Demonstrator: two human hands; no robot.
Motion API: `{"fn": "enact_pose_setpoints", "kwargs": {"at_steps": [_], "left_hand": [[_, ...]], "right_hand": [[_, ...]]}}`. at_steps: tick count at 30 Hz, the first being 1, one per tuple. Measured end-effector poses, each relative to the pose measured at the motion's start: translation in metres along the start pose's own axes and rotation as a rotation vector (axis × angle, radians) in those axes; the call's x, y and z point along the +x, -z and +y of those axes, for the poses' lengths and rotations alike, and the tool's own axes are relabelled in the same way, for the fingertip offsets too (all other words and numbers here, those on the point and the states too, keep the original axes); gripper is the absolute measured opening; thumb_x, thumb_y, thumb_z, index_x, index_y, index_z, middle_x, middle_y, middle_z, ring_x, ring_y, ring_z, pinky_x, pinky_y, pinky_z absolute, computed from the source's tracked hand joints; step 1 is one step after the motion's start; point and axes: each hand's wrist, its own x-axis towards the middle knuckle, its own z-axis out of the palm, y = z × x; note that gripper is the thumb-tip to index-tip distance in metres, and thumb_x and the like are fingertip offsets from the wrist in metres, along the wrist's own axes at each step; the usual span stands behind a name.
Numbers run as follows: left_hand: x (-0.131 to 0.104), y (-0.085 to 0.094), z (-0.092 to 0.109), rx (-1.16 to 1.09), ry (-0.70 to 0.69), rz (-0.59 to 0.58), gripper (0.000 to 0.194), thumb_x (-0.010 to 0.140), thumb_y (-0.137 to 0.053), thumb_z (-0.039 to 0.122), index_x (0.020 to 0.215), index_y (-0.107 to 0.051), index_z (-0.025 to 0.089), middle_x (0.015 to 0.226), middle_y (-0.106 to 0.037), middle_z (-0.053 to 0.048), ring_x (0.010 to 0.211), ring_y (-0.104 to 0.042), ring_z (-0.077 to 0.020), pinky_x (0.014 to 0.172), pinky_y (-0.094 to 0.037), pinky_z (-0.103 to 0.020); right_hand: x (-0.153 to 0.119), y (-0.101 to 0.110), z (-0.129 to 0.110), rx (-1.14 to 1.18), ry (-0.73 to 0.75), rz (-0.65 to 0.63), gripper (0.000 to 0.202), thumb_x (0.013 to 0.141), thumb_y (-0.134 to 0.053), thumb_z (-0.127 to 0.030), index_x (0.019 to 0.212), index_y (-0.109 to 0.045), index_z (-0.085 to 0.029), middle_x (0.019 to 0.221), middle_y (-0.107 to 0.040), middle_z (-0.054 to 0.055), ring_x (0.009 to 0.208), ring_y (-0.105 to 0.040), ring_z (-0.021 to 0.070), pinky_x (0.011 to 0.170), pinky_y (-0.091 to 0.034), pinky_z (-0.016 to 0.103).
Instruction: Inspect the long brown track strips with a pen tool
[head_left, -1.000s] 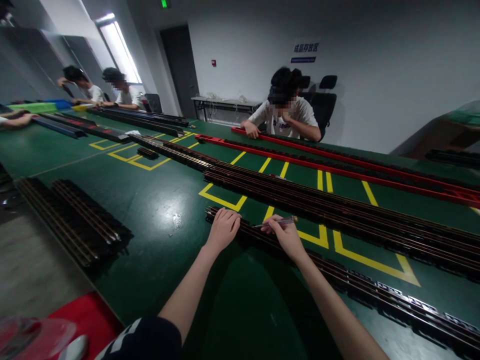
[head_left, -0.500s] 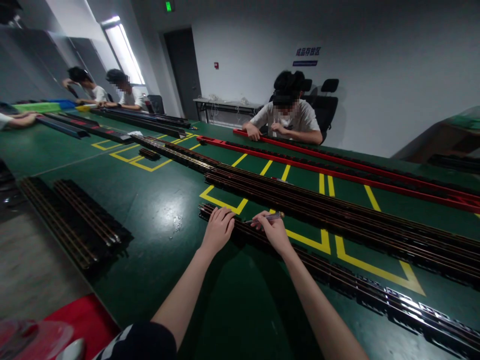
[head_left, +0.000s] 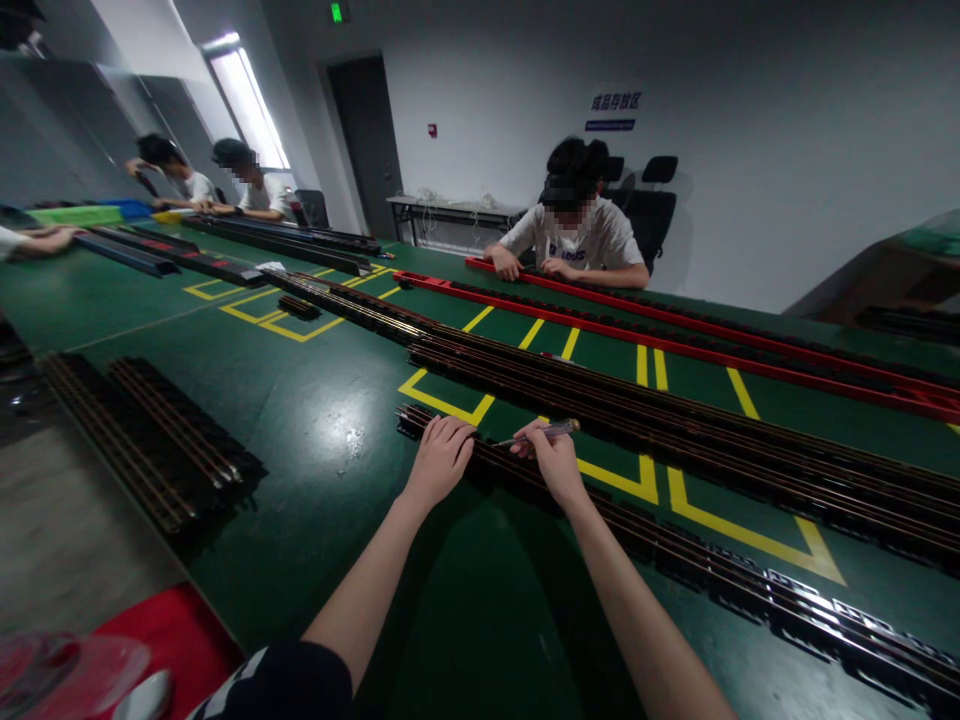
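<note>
A long dark strip [head_left: 675,545] with thin metal rails runs diagonally across the green table in front of me. Near its left end, my left hand [head_left: 441,452] is wrapped over the strip, fingers together. My right hand [head_left: 551,458] pinches a screwdriver [head_left: 561,428] with a clear handle. The tool's thin shaft points left, its tip at the strip just right of my left hand. Whether the tip touches the strip is too small to tell.
Behind lies a bundle of similar dark strips [head_left: 600,395], then long red trays [head_left: 720,355]. Two short strip blocks [head_left: 165,430] sit at the left edge. A person [head_left: 577,225] leans on the far side; other people are at the far left.
My right hand and the screwdriver have shifted slightly to the right, and my left hand has moved a little right along the strip. The person opposite has lowered a hand from the chest.
</note>
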Motion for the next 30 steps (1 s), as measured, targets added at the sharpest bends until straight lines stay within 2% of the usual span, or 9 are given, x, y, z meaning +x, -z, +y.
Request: {"fn": "enact_pose_setpoints", "kwargs": {"at_steps": [8, 14, 23, 30], "left_hand": [[0.0, -0.0003, 0.0001, -0.006, 0.004, 0.0, 0.027, 0.095, -0.035, 0.024, 0.104, -0.061, 0.022, 0.106, -0.065, -0.004, 0.109, -0.054, -0.0195, 0.11, -0.031, -0.044], [0.0, 0.0003, 0.0003, -0.005, 0.005, -0.009, 0.026, 0.095, -0.036, 0.024, 0.104, -0.061, 0.021, 0.106, -0.066, -0.005, 0.109, -0.054, -0.0197, 0.109, -0.032, -0.044], [-0.0011, -0.0007, -0.0011, -0.025, 0.006, -0.01, 0.027, 0.094, -0.036, 0.024, 0.106, -0.061, 0.023, 0.107, -0.065, -0.005, 0.11, -0.053, -0.0199, 0.11, -0.031, -0.045], [-0.0034, 0.0032, -0.0016, -0.071, -0.014, -0.096, 0.041, 0.079, -0.041, 0.011, 0.114, -0.058, 0.024, 0.115, -0.062, -0.005, 0.117, -0.049, -0.0217, 0.114, -0.023, -0.049]], "right_hand": [[0.0027, 0.003, 0.0026, 0.027, -0.048, -0.016, 0.022, 0.068, -0.05, -0.032, 0.059, -0.064, -0.019, 0.056, -0.067, 0.003, 0.053, -0.059, 0.0155, 0.05, -0.042, 0.025], [0.002, 0.0032, 0.0027, 0.12, -0.062, 0.078, 0.02, 0.065, -0.052, -0.031, 0.056, -0.064, -0.018, 0.051, -0.064, 0.003, 0.047, -0.055, 0.0137, 0.047, -0.04, 0.024], [0.003, 0.0049, 0.005, 0.143, -0.049, 0.085, 0.019, 0.065, -0.052, -0.031, 0.055, -0.064, -0.019, 0.049, -0.063, 0.003, 0.045, -0.055, 0.0141, 0.046, -0.041, 0.025], [0.0025, 0.0057, 0.0062, 0.133, -0.024, 0.052, 0.02, 0.068, -0.053, -0.031, 0.057, -0.064, -0.019, 0.051, -0.063, 0.002, 0.048, -0.056, 0.0139, 0.049, -0.042, 0.025]]}}
